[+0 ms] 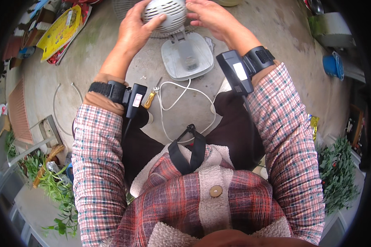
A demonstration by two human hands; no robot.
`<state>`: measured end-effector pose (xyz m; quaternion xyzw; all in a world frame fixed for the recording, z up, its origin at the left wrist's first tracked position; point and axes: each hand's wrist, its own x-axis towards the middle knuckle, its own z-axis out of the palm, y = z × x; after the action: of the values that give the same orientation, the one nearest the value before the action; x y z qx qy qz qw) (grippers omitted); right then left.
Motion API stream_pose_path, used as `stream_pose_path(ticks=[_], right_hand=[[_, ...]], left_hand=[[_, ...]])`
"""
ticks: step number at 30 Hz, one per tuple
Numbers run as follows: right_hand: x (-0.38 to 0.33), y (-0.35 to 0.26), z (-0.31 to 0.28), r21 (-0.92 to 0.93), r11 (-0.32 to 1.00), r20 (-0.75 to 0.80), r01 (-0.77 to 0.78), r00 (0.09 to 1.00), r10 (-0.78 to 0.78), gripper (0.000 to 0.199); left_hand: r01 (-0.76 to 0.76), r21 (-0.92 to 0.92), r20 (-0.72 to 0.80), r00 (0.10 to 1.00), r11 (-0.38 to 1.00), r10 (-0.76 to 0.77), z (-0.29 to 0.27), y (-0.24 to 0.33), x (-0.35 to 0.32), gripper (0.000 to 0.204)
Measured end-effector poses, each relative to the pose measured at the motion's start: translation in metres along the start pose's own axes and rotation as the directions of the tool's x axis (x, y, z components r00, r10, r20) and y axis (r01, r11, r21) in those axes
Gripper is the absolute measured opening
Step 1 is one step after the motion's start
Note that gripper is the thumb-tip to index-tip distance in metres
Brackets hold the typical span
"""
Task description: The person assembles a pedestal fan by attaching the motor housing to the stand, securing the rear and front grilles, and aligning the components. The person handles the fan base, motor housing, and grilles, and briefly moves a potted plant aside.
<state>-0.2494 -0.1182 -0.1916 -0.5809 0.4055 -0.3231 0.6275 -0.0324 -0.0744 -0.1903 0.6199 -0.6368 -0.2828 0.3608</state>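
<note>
A small electric fan stands on the floor at the top of the view, with a slotted white motor housing above a pale square base. My left hand is closed round the housing's left side, its thumb lying over the slots. Fingers apart, my right hand is at the housing's right edge; whether its upper fingers touch it is hard to tell. Part of a round wire guard shows behind my left hand. A white power cord loops from the base toward me. Beside it lies a yellow-handled screwdriver.
Yellow and red packaging lies at the upper left. A blue bucket and a grey stone-like block stand at the right. Green plants grow at the lower left and lower right. A thin curved tube rests on the left floor.
</note>
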Motion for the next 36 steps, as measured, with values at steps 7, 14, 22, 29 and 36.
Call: stream_pose_path(ticks=[7,14,22,29,36], right_hand=[[0.026,0.014,0.009,-0.191,0.938,-0.200,-0.290,0.947,0.252,0.029],[0.006,-0.011,-0.003,-0.227,0.964,-0.140,-0.137,0.984,0.107,0.024],[0.038,0.007,0.000,-0.534,0.840,-0.098,-0.098,0.994,0.053,0.024],[0.036,-0.020,0.007,-0.455,0.818,-0.214,-0.352,0.935,0.283,0.030],[0.032,-0.030,0.011,-0.523,0.779,-0.195,-0.346,0.938,0.286,0.030]], left_hand=[[0.046,-0.055,-0.003,0.999,0.997,-0.046,-0.012,-0.014,-0.009,0.057],[0.067,-0.228,0.022,0.998,0.971,-0.064,-0.024,-0.027,-0.021,0.052],[0.060,-0.265,0.003,0.998,0.962,-0.062,-0.034,-0.039,-0.028,0.048],[0.055,-0.244,-0.002,0.998,0.968,-0.057,-0.036,-0.038,-0.033,0.048],[0.036,-0.256,0.028,0.999,0.966,-0.030,-0.033,-0.037,-0.035,0.048]])
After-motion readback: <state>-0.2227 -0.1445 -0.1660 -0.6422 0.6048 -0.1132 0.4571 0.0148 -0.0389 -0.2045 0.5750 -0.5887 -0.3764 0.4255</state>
